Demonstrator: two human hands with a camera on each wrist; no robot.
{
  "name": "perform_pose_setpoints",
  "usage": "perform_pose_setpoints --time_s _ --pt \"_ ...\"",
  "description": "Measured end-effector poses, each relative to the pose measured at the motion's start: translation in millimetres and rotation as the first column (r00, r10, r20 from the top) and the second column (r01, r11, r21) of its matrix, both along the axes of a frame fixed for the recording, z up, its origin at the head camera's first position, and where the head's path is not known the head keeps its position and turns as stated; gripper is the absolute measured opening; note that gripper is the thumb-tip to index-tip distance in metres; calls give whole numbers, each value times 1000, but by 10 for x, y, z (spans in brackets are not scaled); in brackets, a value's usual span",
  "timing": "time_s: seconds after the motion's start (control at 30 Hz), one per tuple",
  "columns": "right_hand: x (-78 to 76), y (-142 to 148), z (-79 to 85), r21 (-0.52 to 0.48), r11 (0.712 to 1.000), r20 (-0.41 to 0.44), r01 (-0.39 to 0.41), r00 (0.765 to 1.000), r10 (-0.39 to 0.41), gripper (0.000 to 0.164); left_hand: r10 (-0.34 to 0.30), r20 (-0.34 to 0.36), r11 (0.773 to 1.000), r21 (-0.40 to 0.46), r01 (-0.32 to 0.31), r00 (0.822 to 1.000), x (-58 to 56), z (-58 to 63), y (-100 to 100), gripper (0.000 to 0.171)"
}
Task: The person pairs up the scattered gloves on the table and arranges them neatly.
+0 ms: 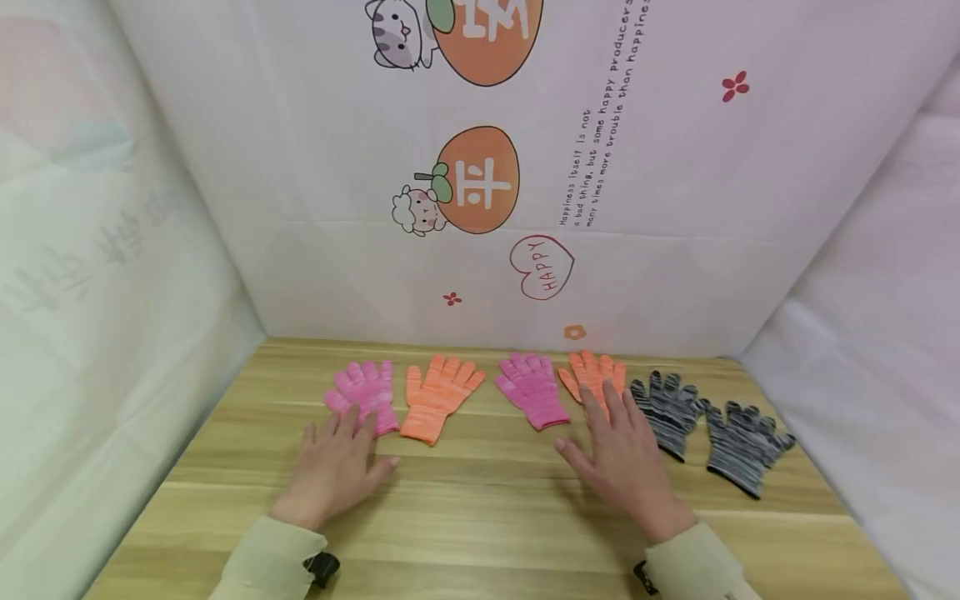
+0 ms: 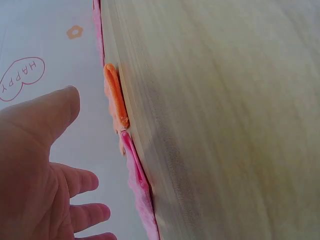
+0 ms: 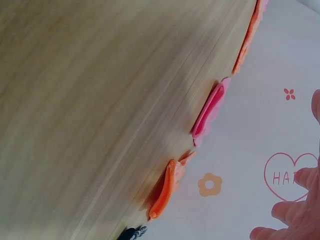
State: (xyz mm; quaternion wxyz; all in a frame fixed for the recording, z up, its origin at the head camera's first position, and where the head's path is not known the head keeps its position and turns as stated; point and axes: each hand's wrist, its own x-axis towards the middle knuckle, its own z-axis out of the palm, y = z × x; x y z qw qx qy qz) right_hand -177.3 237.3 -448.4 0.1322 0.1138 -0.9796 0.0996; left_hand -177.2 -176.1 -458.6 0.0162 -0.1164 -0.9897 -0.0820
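Note:
Six-odd knit gloves aside, several lie flat in a row: a pink glove [image 1: 366, 392], an orange glove [image 1: 438, 400], another pink glove [image 1: 534, 390], a second orange glove [image 1: 596, 375], and two grey-black gloves [image 1: 667, 417] [image 1: 746, 446]. My left hand [image 1: 336, 467], fingers spread, hovers before the left pink glove and overlaps its cuff in the head view. My right hand [image 1: 622, 458], also spread, overlaps the right orange glove. Both wrist views show the hands holding nothing, with the orange cuff [image 2: 117, 97] and pink cuff [image 3: 209, 112] beyond.
The gloves rest on a wood-grain table [image 1: 465, 517]. A white printed cloth [image 1: 337, 267] rises behind its back edge, with white cloth sides [image 1: 97, 333] at left and right.

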Motion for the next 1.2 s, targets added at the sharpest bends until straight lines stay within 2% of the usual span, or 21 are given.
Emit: perform_pose_setpoints --time_s 0.6,0.93,1.2 --pt "56 -21 -26 -7 1000 -46 -3 999 3 90 -12 94 999 34 9 996 -11 -64 -23 81" --pt "121 -34 -17 -18 1000 -61 2 998 -3 87 -40 94 999 27 38 995 -64 -72 6 80" --pt "91 -63 -48 -9 1000 -81 -28 996 27 87 -34 117 999 17 32 993 -41 -81 -30 76"
